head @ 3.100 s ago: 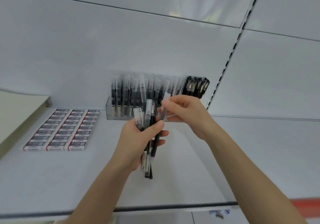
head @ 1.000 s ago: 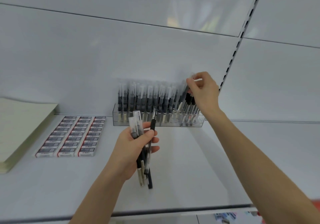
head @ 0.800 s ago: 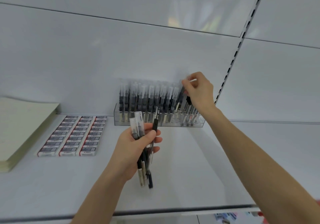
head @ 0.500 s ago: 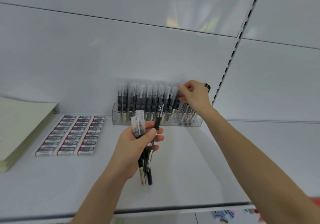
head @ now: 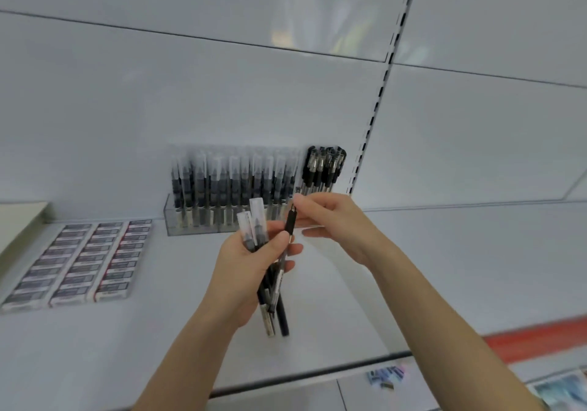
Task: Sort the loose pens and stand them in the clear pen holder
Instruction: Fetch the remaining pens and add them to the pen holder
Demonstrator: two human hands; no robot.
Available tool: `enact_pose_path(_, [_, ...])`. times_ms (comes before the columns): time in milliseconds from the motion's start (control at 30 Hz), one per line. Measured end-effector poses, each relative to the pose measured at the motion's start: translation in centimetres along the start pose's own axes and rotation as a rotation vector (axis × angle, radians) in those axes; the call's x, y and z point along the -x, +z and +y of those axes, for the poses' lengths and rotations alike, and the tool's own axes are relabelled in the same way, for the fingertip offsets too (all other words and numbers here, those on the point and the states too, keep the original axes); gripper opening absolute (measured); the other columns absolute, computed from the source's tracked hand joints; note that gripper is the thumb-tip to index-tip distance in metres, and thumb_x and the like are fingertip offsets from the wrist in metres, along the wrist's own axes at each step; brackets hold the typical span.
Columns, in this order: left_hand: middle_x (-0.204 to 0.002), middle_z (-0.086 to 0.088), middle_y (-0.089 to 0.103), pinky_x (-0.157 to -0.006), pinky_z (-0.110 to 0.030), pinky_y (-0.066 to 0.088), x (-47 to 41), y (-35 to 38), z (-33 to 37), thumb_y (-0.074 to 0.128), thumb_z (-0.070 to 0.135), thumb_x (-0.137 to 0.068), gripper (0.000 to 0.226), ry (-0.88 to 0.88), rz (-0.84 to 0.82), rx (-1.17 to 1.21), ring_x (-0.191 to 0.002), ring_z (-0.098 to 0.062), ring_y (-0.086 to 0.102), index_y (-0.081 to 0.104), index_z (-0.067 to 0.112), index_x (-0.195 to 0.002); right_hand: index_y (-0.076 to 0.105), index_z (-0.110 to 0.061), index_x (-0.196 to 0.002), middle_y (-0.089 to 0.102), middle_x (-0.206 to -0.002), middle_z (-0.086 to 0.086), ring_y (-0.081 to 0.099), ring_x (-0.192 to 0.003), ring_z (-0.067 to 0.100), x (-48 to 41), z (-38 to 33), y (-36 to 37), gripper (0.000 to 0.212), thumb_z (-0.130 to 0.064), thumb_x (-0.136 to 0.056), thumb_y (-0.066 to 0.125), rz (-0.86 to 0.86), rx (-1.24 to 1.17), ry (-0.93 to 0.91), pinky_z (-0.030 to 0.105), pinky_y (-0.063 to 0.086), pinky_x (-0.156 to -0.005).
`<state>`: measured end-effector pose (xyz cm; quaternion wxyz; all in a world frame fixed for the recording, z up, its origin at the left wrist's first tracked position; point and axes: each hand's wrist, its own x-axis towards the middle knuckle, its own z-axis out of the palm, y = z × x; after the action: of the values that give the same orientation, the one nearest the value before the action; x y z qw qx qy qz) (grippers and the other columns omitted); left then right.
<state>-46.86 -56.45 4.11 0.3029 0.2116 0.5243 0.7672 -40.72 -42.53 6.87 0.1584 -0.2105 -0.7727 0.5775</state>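
Grips a bundle of loose pens (head: 282, 312) in the left hand (head: 251, 269), fingers curled round it, above the middle of the shelf (head: 444, 267). Pinches the top of one black pen (head: 290, 225) in that bundle with the right hand (head: 333, 220), just beside the left. Shows the clear pen holder (head: 174, 220) at the shelf's back edge, packed with upright pens, and rows of small boxes (head: 82, 264) toward the left edge.

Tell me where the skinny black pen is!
The black pen is mid-frame in the head view, top pinched by the right hand, barrel held among other pens in the left hand, in front of the clear pen holder.
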Motion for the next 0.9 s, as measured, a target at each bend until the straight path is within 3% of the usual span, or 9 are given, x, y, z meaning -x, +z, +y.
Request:
enact_pose_path(133, [-0.078,-0.007,0.07,-0.057,-0.023,0.057,-0.2,1.0,-0.5,0.054,0.003,-0.088,0.009,-0.031,-0.043,0.005,-0.068,-0.012,0.07,0.062,0.005,-0.091,0.069,-0.014,-0.084,0.073,-0.087,0.002,0.068,-0.085,0.014,0.4,0.1,-0.9,0.018,-0.027,-0.089,0.058,0.052,-0.153,-0.031,0.031,0.053,-0.085])
enact_pose_path(233, [-0.089,-0.011,0.066,-0.064,-0.028,0.059,-0.6,1.0,-0.8,0.052,0.01,-0.09,0.012,-0.072,-0.011,0.025,-0.077,-0.012,0.069,0.06,0.003,-0.094,0.065,-0.012,-0.081,0.07,-0.077,0.005,0.065,-0.065,0.014,0.3,0.3,-2.9,0.017,-0.025,-0.09,0.058,0.269,-0.324,-0.036,0.024,0.056,-0.063])
enact_pose_path(300, [-0.095,-0.01,0.063,-0.069,-0.028,0.059,-0.8,0.9,-0.9,0.05,0.014,-0.092,0.016,-0.084,0.006,0.02,-0.087,-0.016,0.066,0.061,0.003,-0.097,0.063,-0.01,-0.082,0.068,-0.076,0.007,0.063,-0.058,0.012,-0.2,0.9,-4.5,0.017,-0.024,-0.091,0.057,0.423,-0.361,-0.048,0.02,0.054,-0.057])
enact_pose_path(400, [-0.079,-0.005,0.055,-0.056,-0.021,0.055,-0.6,1.2,-1.3,0.047,0.016,-0.094,0.016,-0.08,0.064,-0.015,-0.07,-0.015,0.058,0.061,0.007,-0.096,0.06,-0.007,-0.083,0.066,-0.074,0.007,0.064,-0.058,0.013,-1.1,1.9,-6.6,0.015,-0.018,-0.092,0.055,0.603,-0.301,-0.092,0.019,0.054,-0.057])
enact_pose_path(500, [-0.07,-0.003,0.044,-0.039,-0.017,0.035,-0.6,1.8,-1.4,0.046,0.019,-0.095,0.018,-0.081,0.093,-0.028,-0.05,-0.01,0.042,0.053,0.003,-0.097,0.054,-0.005,-0.097,0.065,-0.074,0.005,0.065,-0.054,0.01,-2.4,2.2,-8.2,0.012,-0.016,-0.092,0.055,0.719,-0.234,-0.191,0.022,0.056,-0.061])
enact_pose_path(600, [-0.072,-0.005,0.046,-0.037,-0.017,0.032,-0.9,2.7,-1.6,0.046,0.021,-0.095,0.016,-0.078,0.147,-0.011,-0.046,-0.009,0.04,0.049,0.005,-0.098,0.052,-0.01,-0.099,0.064,-0.075,0.001,0.066,-0.064,0.015,-3.9,2.0,-9.1,0.011,-0.018,-0.092,0.054,0.724,-0.088,-0.283,0.029,0.057,-0.07])
enact_pose_path(700, [-0.077,-0.006,0.053,-0.04,-0.018,0.043,-1.0,3.7,-2.0,0.05,0.02,-0.093,0.012,-0.09,0.193,0.019,-0.05,-0.011,0.054,0.05,0.008,-0.091,0.05,-0.013,-0.1,0.062,-0.074,-0.003,0.063,-0.068,0.016,-5.2,1.8,-9.2,0.009,-0.019,-0.093,0.052,0.646,0.064,-0.372,0.032,0.055,-0.076])
enact_pose_path(767, [-0.081,-0.007,0.056,-0.046,-0.02,0.052,-0.9,4.3,-2.3,0.05,0.017,-0.092,0.012,-0.083,0.224,0.026,-0.058,-0.011,0.061,0.054,0.007,-0.096,0.053,-0.009,-0.104,0.061,-0.074,-0.002,0.062,-0.07,0.014,-6.0,1.8,-9.2,0.015,-0.02,-0.093,0.052,0.596,0.16,-0.421,0.03,0.052,-0.077])
enact_pose_path(900, [-0.079,-0.006,0.052,-0.054,-0.02,0.056,-0.7,4.8,-2.9,0.052,0.016,-0.091,0.019,-0.011,0.282,0.002,-0.068,-0.014,0.055,0.059,0.002,-0.102,0.054,-0.007,-0.11,0.061,-0.081,0.001,0.059,-0.072,0.012,-7.2,1.3,-9.5,0.023,-0.023,-0.094,0.051,0.491,0.281,-0.459,0.021,0.046,-0.07])
